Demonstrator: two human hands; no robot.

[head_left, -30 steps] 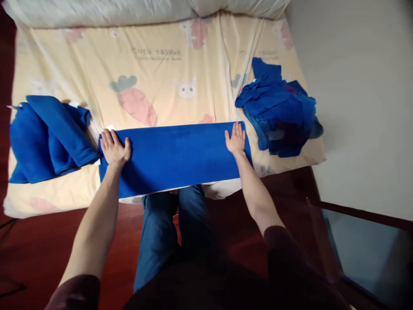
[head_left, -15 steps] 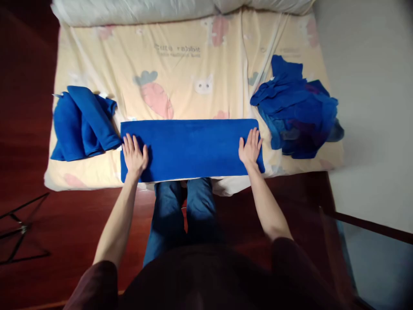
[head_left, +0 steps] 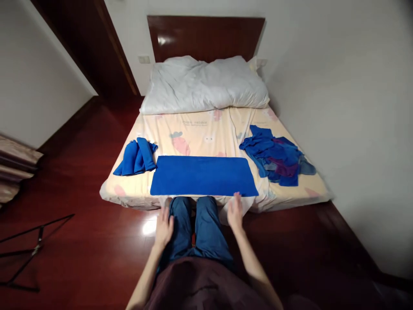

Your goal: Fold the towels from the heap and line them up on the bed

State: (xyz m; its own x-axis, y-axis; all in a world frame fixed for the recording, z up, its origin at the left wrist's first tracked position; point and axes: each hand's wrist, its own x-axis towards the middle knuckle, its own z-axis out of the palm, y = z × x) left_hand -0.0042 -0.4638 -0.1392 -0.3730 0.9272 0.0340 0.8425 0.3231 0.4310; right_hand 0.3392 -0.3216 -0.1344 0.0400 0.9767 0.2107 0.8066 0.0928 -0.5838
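A flat blue towel (head_left: pixel 203 175) lies spread lengthwise along the near edge of the bed, smooth and roughly rectangular. My left hand (head_left: pixel 164 227) hovers below its left part, beside my left knee, with nothing in it and its fingers apart. Just off the towel's front edge, toward its right end, my right hand (head_left: pixel 235 211) is raised, slightly blurred, holding nothing. To the left sit several rolled or folded blue cloths (head_left: pixel 135 157). On the right is a crumpled heap of blue cloths (head_left: pixel 274 155) with a purple piece among them.
The bed (head_left: pixel 129 189) has a pale yellow sheet with carrot prints. A white quilt (head_left: pixel 206 84) is bundled against the dark wooden headboard (head_left: pixel 206 38). A white wall (head_left: pixel 348 107) runs along the right. A black metal stand (head_left: pixel 38 239) is on the floor at left.
Both hands have lifted off the towel and drawn back toward my body. My view has tilted up, bringing the headboard and room into sight. The towel stays flat.
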